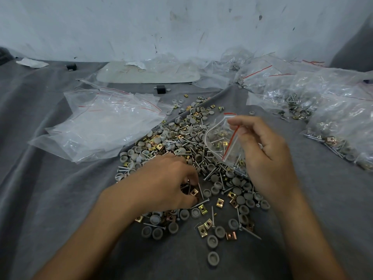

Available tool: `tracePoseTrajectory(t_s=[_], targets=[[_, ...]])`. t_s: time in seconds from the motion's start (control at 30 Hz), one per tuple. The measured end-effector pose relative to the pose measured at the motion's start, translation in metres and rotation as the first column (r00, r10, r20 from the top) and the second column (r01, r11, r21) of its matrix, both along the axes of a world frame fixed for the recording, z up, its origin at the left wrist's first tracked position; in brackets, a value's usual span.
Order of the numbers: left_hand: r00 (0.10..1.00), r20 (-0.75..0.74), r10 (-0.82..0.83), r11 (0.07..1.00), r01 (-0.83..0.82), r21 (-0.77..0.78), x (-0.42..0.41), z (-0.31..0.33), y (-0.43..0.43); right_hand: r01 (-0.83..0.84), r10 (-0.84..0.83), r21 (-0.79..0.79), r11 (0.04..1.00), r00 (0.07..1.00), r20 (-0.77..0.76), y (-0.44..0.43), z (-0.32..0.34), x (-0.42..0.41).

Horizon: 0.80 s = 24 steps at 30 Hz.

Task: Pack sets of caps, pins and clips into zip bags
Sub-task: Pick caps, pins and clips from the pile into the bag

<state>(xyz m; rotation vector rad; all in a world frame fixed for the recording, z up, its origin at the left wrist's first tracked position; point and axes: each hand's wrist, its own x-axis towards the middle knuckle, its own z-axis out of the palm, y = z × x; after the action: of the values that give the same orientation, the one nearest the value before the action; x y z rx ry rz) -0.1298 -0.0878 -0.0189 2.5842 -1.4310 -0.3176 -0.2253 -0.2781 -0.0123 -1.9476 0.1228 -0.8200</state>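
Note:
A big loose pile (181, 142) of grey round caps, thin metal pins and brass clips lies on the grey cloth in the middle. My left hand (167, 180) sits low on the pile's near side, fingers curled around a small bunch of clips and pins (190, 191). My right hand (262, 146) holds up a small clear zip bag (224, 142) with a red strip, its mouth open toward the left. Some caps, pins and clips show through the bag's film.
A stack of empty zip bags (105, 122) lies to the left of the pile. Filled bags (327, 110) are heaped at the right and back right. A pale flat tray (149, 74) and two small black blocks (160, 89) sit near the white wall.

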Motion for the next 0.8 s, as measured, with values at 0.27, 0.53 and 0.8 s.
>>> tracePoseTrajectory(t_s=[0.27, 0.53, 0.8], targets=[[0.999, -0.03, -0.03, 0.999, 0.029, -0.029, -0.008, 0.001, -0.004, -0.012, 0.012, -0.004, 1.0, 1.0, -0.016, 0.0, 0.0, -0.001], [0.994, -0.112, -0.006, 0.995, -0.005, -0.101, -0.013, 0.003, -0.005, -0.015, 0.015, 0.001, 1.0, 1.0, -0.015, 0.0, -0.001, -0.001], [0.932, -0.323, 0.162, 0.823, -0.308, -0.477, 0.011, 0.01, 0.004, -0.021, 0.021, -0.003, 1.0, 1.0, -0.009, 0.0, -0.001, -0.001]])
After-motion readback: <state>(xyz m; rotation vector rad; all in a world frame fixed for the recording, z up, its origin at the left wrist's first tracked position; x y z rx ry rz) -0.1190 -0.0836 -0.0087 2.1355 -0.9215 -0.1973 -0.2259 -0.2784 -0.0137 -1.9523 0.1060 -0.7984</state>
